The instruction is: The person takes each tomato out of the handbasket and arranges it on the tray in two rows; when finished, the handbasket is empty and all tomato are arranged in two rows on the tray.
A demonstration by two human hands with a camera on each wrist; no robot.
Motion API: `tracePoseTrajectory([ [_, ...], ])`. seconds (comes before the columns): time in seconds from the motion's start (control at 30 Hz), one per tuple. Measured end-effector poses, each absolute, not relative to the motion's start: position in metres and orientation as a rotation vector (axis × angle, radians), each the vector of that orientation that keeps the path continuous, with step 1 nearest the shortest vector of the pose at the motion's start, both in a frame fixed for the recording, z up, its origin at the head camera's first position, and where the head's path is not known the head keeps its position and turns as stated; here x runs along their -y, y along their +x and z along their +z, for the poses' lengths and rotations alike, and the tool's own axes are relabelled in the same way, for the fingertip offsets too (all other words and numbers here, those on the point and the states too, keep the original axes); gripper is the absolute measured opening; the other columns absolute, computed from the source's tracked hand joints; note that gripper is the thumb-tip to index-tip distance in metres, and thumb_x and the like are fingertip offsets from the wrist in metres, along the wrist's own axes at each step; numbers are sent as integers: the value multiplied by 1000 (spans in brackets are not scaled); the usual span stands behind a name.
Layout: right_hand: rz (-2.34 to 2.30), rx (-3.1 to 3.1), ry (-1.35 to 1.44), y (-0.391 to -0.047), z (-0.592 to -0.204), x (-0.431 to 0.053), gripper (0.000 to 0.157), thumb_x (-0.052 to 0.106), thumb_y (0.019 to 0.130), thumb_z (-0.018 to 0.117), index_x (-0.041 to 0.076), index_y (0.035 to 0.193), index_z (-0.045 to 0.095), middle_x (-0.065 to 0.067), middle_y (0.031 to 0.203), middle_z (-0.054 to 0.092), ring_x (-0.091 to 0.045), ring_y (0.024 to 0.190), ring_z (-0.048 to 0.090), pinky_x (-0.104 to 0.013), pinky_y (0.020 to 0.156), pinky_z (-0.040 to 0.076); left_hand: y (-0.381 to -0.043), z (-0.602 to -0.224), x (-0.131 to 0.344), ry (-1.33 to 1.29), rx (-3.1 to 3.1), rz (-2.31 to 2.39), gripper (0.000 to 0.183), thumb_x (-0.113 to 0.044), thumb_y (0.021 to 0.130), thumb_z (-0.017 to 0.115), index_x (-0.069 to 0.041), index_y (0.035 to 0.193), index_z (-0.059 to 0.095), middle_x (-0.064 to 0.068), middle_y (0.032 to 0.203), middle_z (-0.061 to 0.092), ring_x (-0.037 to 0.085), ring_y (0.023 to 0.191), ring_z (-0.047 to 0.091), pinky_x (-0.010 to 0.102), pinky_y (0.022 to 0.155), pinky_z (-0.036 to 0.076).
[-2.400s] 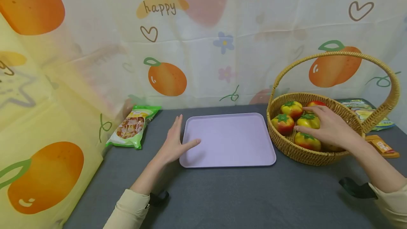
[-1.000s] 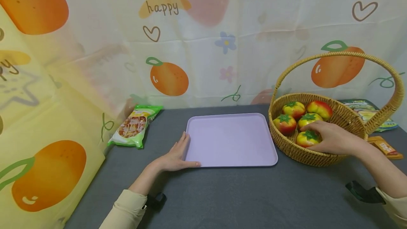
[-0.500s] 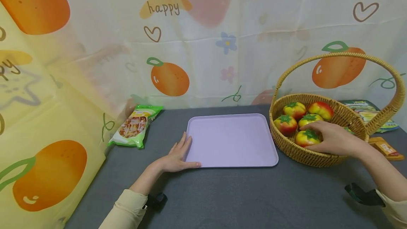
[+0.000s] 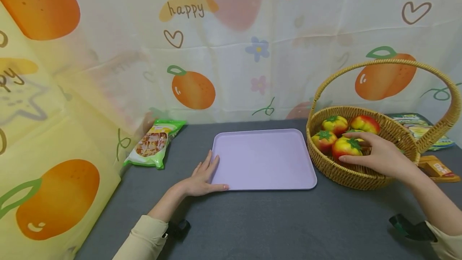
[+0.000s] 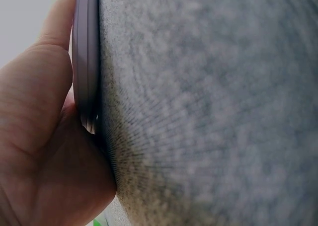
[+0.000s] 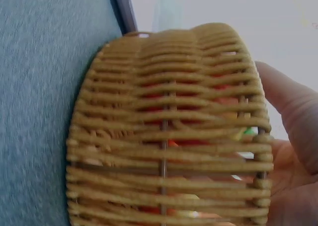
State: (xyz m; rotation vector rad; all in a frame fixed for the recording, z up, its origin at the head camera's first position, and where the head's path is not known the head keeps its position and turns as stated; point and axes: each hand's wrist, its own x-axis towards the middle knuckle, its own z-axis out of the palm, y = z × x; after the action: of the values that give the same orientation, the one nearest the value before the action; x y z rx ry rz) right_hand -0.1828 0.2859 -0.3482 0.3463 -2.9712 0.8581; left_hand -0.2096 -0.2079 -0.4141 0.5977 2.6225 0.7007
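Observation:
My left hand [image 4: 197,179] rests at the near left corner of a lilac tray [image 4: 265,159], its fingers fairly straight along the left rim and thumb on the front rim. In the left wrist view the thumb lies against the tray's edge [image 5: 87,52]. My right hand [image 4: 384,153] reaches inside a wicker basket [image 4: 351,177]. Thumb and fingers hold a yellow-red fruit with a green leafy top [image 4: 345,149], raised slightly among similar fruits. One such fruit [image 4: 324,141] sits to its left, and a redder one [image 4: 365,124] lies behind. The basket wall hides much of the grip in the right wrist view.
The tall basket handle [image 4: 379,61] arches over the right side. A green-and-white food packet [image 4: 153,143] lies at the back left. Beyond the basket are flat colourful packaging [image 4: 411,123] and an orange-brown packet [image 4: 438,167]. A printed curtain [image 4: 231,71] borders the dark grey table [image 4: 288,224].
My right hand, earlier spread over the fruits, went down around the near one; fruit and hand have now shifted slightly up and left. My left hand came down onto the tray's corner and stays there.

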Motion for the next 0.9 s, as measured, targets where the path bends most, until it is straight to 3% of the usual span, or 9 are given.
tracePoseTrajectory([
  [0.13, 954, 2989, 274, -183, -346, -282, 73, 50, 86, 70, 11, 142, 46, -31, 140, 42, -53, 116, 49, -68, 85, 39, -209, -414, 208, 595, -2616, 705, 107, -60, 85, 65, -10, 157, 4, 16, 159, -20, 39, 146, -8, 58, 113, -2],
  [0.43, 1210, 2946, 243, -183, -339, -268, 73, 47, 89, 68, 13, 147, 39, -29, 145, 37, -52, 126, 40, -68, 90, 36, -209, -415, 209, 588, -2619, 699, 106, -61, 85, 64, -11, 157, 5, 15, 160, -20, 41, 145, -8, 57, 114, -2],
  [0.9, 1390, 2868, 270, -192, -326, -238, 71, 47, 88, 69, 17, 146, 41, -24, 141, 43, -46, 134, 33, -65, 94, 37, -209, -415, 209, 597, -2624, 705, 105, -61, 85, 64, -11, 157, 7, 16, 160, -19, 36, 147, -7, 57, 114, -3],
])
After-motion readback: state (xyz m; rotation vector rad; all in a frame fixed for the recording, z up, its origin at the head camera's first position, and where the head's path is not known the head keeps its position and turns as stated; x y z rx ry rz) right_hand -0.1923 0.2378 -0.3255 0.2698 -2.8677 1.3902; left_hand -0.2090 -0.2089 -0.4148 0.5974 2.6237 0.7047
